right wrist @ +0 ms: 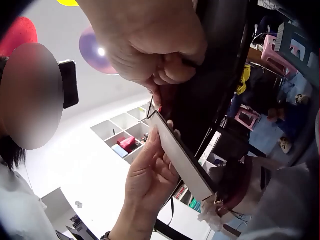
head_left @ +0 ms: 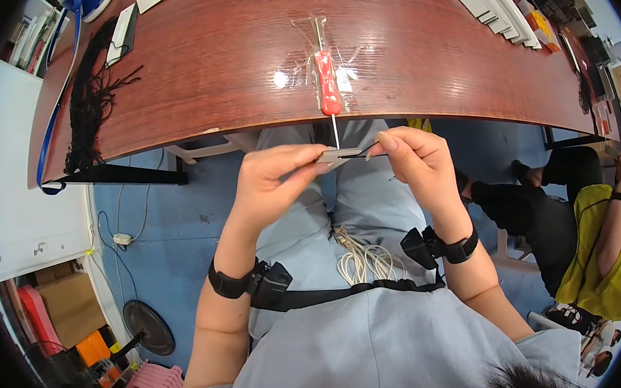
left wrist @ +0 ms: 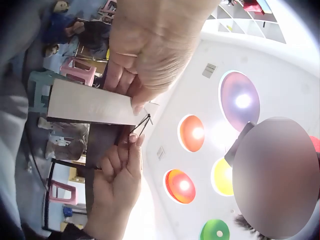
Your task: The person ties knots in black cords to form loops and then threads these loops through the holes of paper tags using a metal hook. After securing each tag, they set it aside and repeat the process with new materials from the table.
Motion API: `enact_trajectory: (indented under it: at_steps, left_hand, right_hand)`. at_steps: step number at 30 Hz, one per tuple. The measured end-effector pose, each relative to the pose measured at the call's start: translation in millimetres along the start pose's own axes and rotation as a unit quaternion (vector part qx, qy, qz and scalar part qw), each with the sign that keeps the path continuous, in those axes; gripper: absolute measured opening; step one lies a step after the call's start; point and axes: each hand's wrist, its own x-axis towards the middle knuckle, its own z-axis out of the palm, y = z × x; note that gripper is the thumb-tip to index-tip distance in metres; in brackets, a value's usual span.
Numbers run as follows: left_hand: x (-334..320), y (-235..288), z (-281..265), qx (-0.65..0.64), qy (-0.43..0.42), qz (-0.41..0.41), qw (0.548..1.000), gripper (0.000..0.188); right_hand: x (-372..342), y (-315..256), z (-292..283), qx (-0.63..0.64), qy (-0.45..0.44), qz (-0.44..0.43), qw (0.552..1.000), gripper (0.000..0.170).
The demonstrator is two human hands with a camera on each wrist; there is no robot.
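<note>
My left hand (head_left: 276, 182) grips a flat, pale strip (left wrist: 90, 102) with a dark edge, thumb on one face and fingers on the other. Across from it, my right hand (head_left: 418, 155) pinches a thin black cord (left wrist: 142, 123) between thumb and fingertips. The cord meets the strip's near end, where a small loop shows in the left wrist view. On the table lies a red-handled tool (head_left: 327, 82) under clear plastic. Its thin metal shaft (head_left: 335, 131) juts past the table edge, with its end right at the strip.
A bundle of black cords (head_left: 85, 103) lies on the left of the reddish-brown table (head_left: 204, 70). Pale strips (head_left: 486, 8) are stacked at the back right. Light cords (head_left: 364, 259) rest on my lap. Another person (head_left: 603, 242) sits to the right.
</note>
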Motion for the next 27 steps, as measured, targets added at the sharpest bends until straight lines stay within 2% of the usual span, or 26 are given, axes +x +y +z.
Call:
enact_trajectory:
  at_steps: [1, 3, 4, 5, 6, 7, 8, 10, 15, 17, 21, 26, 27]
  left_hand:
    - [-2, 1, 0, 0.045, 0.005, 0.049, 0.998, 0.016]
    - [-6, 6, 0, 0.121, 0.012, 0.129, 0.984, 0.017]
    - [-6, 6, 1, 0.121, 0.012, 0.129, 0.984, 0.017]
    - [-6, 5, 3, 0.153, 0.01, 0.187, 0.97, 0.018]
    - [-6, 4, 5, 0.184, 0.007, 0.245, 0.952, 0.019]
    - [-7, 4, 7, 0.183, 0.006, 0.246, 0.952, 0.019]
    - [-9, 4, 10, 0.177, -0.007, 0.251, 0.952, 0.021]
    - [-14, 3, 13, 0.172, -0.021, 0.254, 0.952, 0.025]
    - [-22, 2, 12, 0.166, -0.007, 0.218, 0.962, 0.025]
    - [-23, 4, 12, 0.169, -0.006, 0.21, 0.963, 0.025]
    - [-23, 4, 11, 0.172, -0.004, 0.204, 0.964, 0.026]
    - [-27, 8, 11, 0.168, 0.003, 0.181, 0.969, 0.023]
    - [-30, 9, 10, 0.124, -0.003, 0.134, 0.983, 0.022]
  right_hand:
    - [0, 2, -2, 0.066, -0.014, 0.027, 0.997, 0.017]
    - [0, 5, -9, 0.093, -0.026, 0.017, 0.995, 0.018]
    - [0, 6, -11, 0.12, -0.039, 0.008, 0.992, 0.019]
    - [2, 4, -12, 0.12, -0.038, 0.007, 0.992, 0.019]
    - [3, 0, -13, 0.106, -0.051, 0.065, 0.991, 0.019]
    - [4, -3, -14, 0.09, -0.063, 0.123, 0.986, 0.02]
    - [5, -6, -11, 0.09, -0.061, 0.124, 0.986, 0.02]
    - [8, -9, -2, 0.071, -0.108, 0.072, 0.989, 0.02]
    - [13, -9, 1, 0.07, -0.163, 0.079, 0.981, 0.019]
    - [14, -3, 5, 0.071, -0.185, 0.051, 0.979, 0.017]
    - [15, -2, 7, 0.063, -0.171, 0.044, 0.982, 0.015]
    - [7, -19, 6, -0.021, -0.133, 0.011, 0.991, 0.011]
    - [5, -20, 5, -0.021, -0.132, 0.011, 0.991, 0.011]
